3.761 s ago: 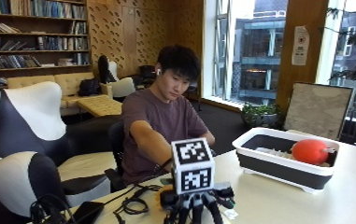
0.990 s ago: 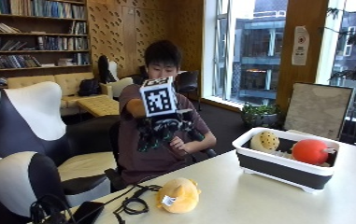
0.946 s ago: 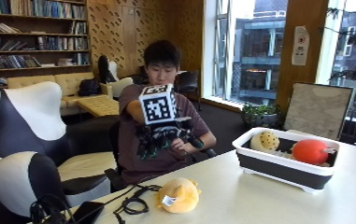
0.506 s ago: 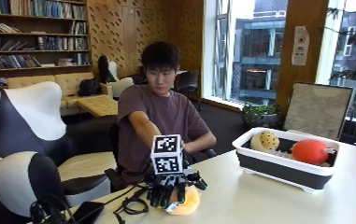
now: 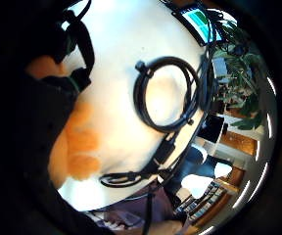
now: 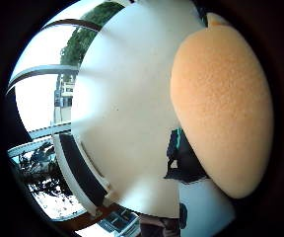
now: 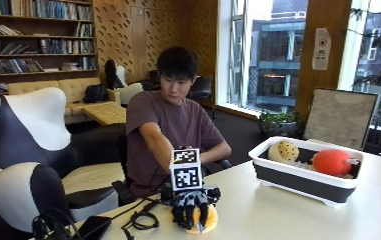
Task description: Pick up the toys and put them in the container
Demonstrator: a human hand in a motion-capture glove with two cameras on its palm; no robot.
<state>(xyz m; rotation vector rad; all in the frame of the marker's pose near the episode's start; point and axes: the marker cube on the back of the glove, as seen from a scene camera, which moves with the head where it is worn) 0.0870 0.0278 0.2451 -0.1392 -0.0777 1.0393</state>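
Observation:
An orange-yellow plush toy (image 7: 207, 226) lies on the white table (image 7: 296, 215) near its front left corner. My gloved right hand (image 7: 190, 207) is down on top of it, with the fingers curled over its near side. The toy fills much of the thumb side palm view (image 6: 221, 108), and its orange fur shows beside the glove in the little finger side view (image 5: 80, 142). The white container with a dark band (image 7: 303, 176) stands at the right of the table. It holds a red ball (image 7: 332, 162) and a yellow dotted toy (image 7: 284, 151).
A coiled black cable (image 7: 140, 220) (image 5: 165, 93) lies on the table just left of the hand, next to a black device (image 7: 93, 226) at the table's corner. Black and white chairs (image 7: 23, 150) stand at the left. The person's bare arm rests at the table edge.
The hand came down from chest height onto the plush toy and has closed over it. The yellow dotted toy went into the container earlier.

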